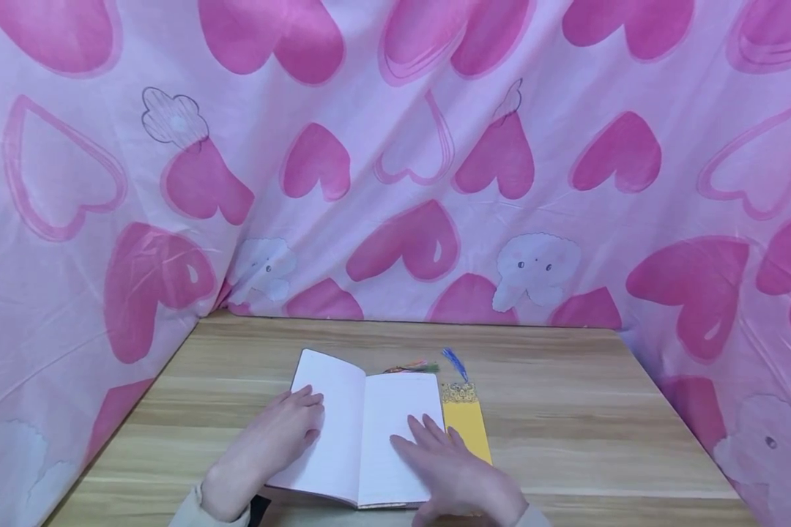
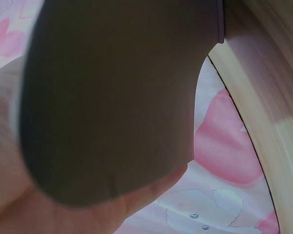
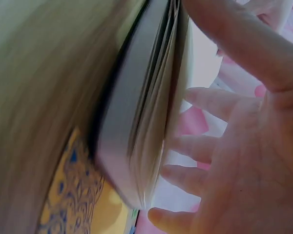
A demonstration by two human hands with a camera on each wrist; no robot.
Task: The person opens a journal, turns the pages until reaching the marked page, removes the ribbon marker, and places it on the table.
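Note:
A notebook (image 1: 332,417) lies spread on the table, its pages white. My left hand (image 1: 282,433) rests over the outer part of the left page, with its fingers toward the page's far end. In the left wrist view a large dark shape with a rounded corner (image 2: 112,107) hides most of that hand. Over the outer edge of the right page is my right hand (image 1: 451,465), its fingers (image 3: 190,181) spread and fairly straight. The right wrist view shows the notebook's page edges (image 3: 151,117) slightly fanned, close to those fingertips.
A yellow bookmark (image 1: 468,424) with an ornate top and a blue tassel (image 1: 456,364) lies right of the notebook, partly behind the right hand. More coloured tassels (image 1: 411,367) show beyond the notebook. The wooden table (image 1: 587,410) is enclosed by a pink heart-patterned cloth (image 1: 395,183).

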